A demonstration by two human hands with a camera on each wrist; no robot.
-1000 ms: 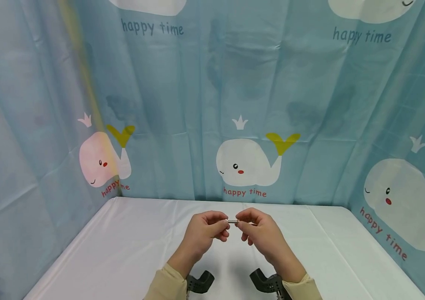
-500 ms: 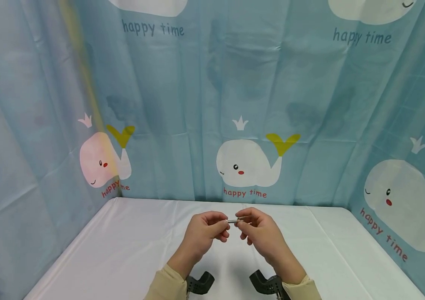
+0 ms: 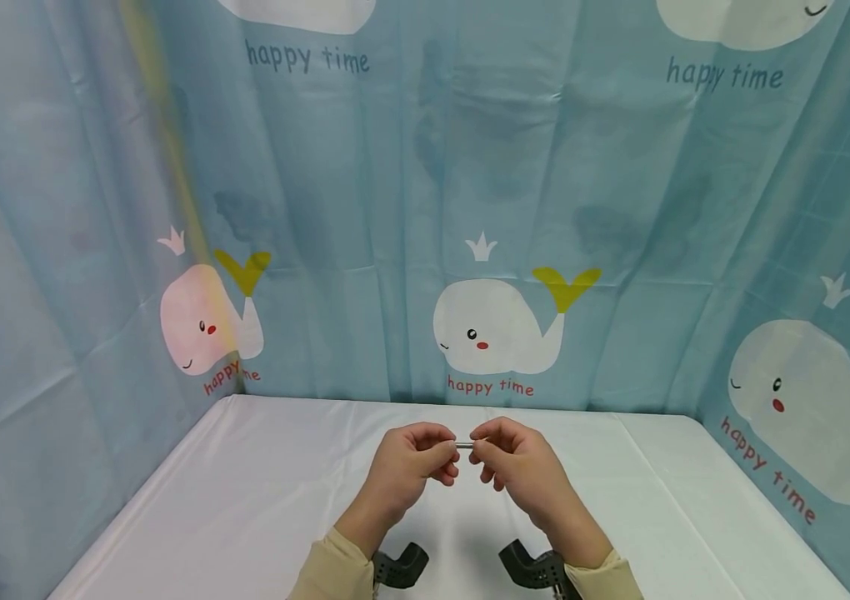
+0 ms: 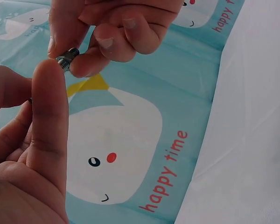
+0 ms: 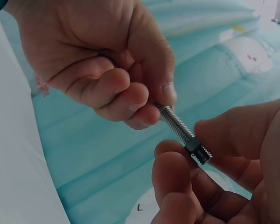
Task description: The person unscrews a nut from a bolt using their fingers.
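Observation:
A silver threaded bolt (image 5: 175,122) is held in the air between the two hands, roughly level in the head view. My left hand (image 3: 404,462) pinches one end between thumb and bent forefinger; that end is hidden by the fingers. Near the bolt's other end sits a dark nut (image 5: 192,143), with a short stretch of thread sticking out past it. My right hand (image 3: 526,467) has its thumb and forefinger on either side of this nut, pinching it. The other fingers of both hands are curled.
Under the hands lies a table with a white cloth (image 3: 245,500). Blue curtains (image 3: 365,208) printed with whales hang behind it and at both sides. A black camera mount is worn on each wrist, the left mount (image 3: 402,565) and the right mount (image 3: 533,565).
My right thumb and forefinger have shifted slightly and now close over the nut end, which showed between them half a second ago. The left hand has stayed in place.

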